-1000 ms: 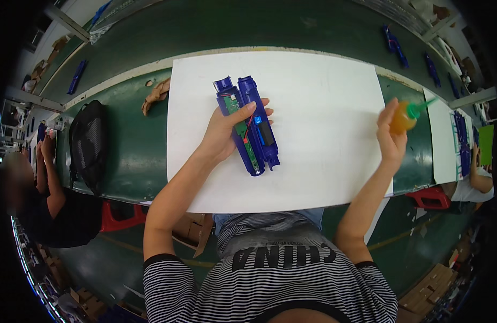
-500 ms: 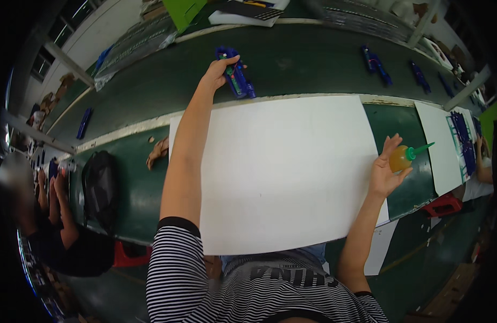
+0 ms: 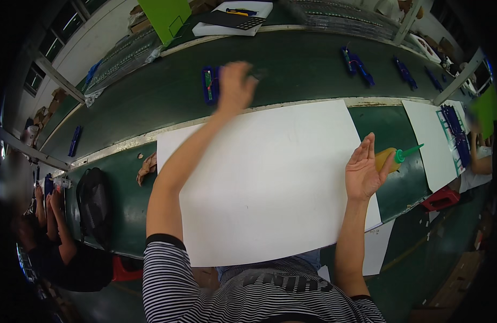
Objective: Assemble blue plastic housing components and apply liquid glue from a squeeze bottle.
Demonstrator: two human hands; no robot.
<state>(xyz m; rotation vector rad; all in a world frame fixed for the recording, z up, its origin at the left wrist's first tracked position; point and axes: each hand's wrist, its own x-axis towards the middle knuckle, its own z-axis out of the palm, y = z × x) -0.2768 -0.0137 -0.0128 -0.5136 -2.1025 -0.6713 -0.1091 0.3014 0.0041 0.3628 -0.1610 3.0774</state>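
My left hand (image 3: 236, 89) reaches over the dark belt and is smeared by motion, so its fingers do not show clearly. A dark blur lies beside its fingertips. Just left of it, a blue plastic housing (image 3: 208, 86) with a green circuit board inside sits on the belt. Over the right edge of the white sheet, my right hand (image 3: 362, 171) has its palm up and fingers stretched out. Partly behind its thumb is a yellowish squeeze bottle (image 3: 385, 159) with a green nozzle, tilted to the right. I cannot tell what the bottle rests on.
A large white sheet (image 3: 264, 183) covers the green table before me. A black bag (image 3: 95, 202) lies left. More blue housings (image 3: 357, 67) sit along the belt. Co-workers sit at both sides. A white tray (image 3: 235, 27) and a green panel (image 3: 165, 19) stand beyond the belt.
My left hand was on the blue housing and is now to its right, the housing lying on the belt. My right fingers, earlier curled round the bottle, have straightened. The view has shifted slightly.
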